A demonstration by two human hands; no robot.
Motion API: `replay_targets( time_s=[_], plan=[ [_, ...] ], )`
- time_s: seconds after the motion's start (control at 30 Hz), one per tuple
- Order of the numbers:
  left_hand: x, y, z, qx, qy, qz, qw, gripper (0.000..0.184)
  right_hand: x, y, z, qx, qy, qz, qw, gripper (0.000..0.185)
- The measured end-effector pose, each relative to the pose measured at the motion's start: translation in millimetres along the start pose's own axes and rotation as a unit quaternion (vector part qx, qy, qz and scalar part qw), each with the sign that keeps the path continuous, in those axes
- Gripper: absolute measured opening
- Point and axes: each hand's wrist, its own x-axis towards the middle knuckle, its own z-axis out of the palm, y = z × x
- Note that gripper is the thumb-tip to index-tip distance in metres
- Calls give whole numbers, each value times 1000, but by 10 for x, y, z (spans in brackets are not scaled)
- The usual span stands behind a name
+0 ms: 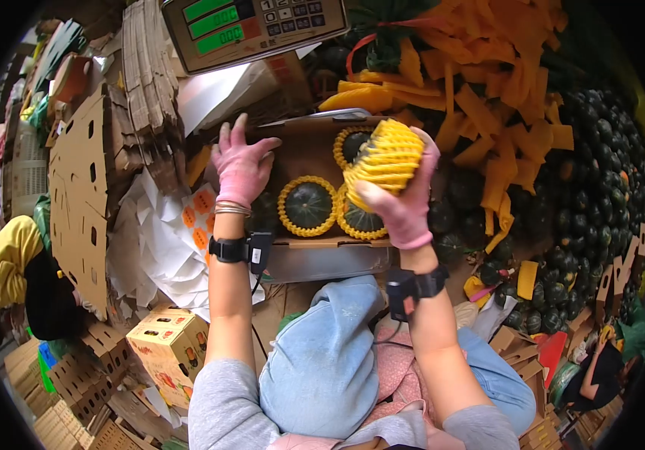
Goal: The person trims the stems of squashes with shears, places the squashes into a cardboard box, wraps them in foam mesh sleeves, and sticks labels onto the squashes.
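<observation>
My right hand, in a pink glove, grips a squash in a yellow foam net and holds it tilted above the right side of an open cardboard box. The net covers nearly all of that squash. Inside the box, a dark green squash with a yellow net round it shows its top. Two more netted squashes, one behind and one in front, are partly hidden by the held one. My left hand, also pink-gloved, is empty with fingers spread over the box's left end.
A digital scale stands beyond the box. Flat yellow foam nets heap at the upper right, beside a large pile of dark green squashes. White paper sheets with orange stickers lie left. Another person is far left.
</observation>
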Motion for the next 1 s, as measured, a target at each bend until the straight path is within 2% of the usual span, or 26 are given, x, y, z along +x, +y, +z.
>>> replay_targets(
  time_s=[0.03,0.07,0.13,0.17,0.2,0.23,0.27,0.33,0.43,0.5,0.6,0.63,0.7,0.77,0.8,0.83,0.87,0.93,0.97,1.0],
  plan=[
    [4,-34,57,-25,-11,2,1000,30,120,139,175,-172,20,-144,974,94],
    [32,-53,101,-53,-20,6,998,30,218,314,321,-336,44,-283,897,94],
    [66,-75,95,-40,-44,-10,998,36,320,596,649,-330,37,-308,892,94],
    [64,-86,106,-41,-41,-12,998,38,347,702,711,-405,24,-311,859,92],
    [38,-96,119,-44,-41,-15,998,40,357,806,735,-480,10,-309,821,90],
    [7,-84,93,0,-62,-20,998,39,358,902,731,-544,-18,-266,796,83],
    [-25,-90,126,13,-42,-12,999,39,327,982,663,-617,-45,-270,738,83],
    [-73,-100,214,33,1,-1,999,39,256,873,585,-644,-77,-212,731,80],
    [-79,-125,269,51,-23,-31,998,40,267,727,541,-656,-133,-150,728,78],
    [-70,-116,265,63,-43,-45,996,40,339,634,627,-690,-171,-90,698,75],
    [-33,-128,237,74,-63,-8,995,42,438,564,768,-744,-215,-13,632,75],
    [-30,-198,303,76,-60,2,995,44,476,752,870,-773,-207,-37,598,71],
    [-30,-285,233,42,-70,52,995,49,556,899,994,-793,-225,-7,566,70],
    [-112,-281,150,23,-46,64,997,55,538,692,868,-757,-252,37,602,71],
    [-180,-114,-13,86,-62,38,994,65,518,562,790,-737,-269,46,619,69],
    [-215,-48,-56,91,-110,14,990,69,494,443,719,-715,-286,56,635,67],
    [-257,-23,-81,99,-161,-17,982,74,529,497,742,-758,-287,35,585,63],
    [-238,-40,-14,59,-192,-53,978,79,570,784,969,-822,-290,-8,491,56],
    [-174,10,-23,81,-214,-51,972,81,523,647,1012,-849,-276,2,451,46],
    [-130,9,33,114,-240,-44,963,84,486,525,987,-848,-275,-27,453,49]
  ],
)
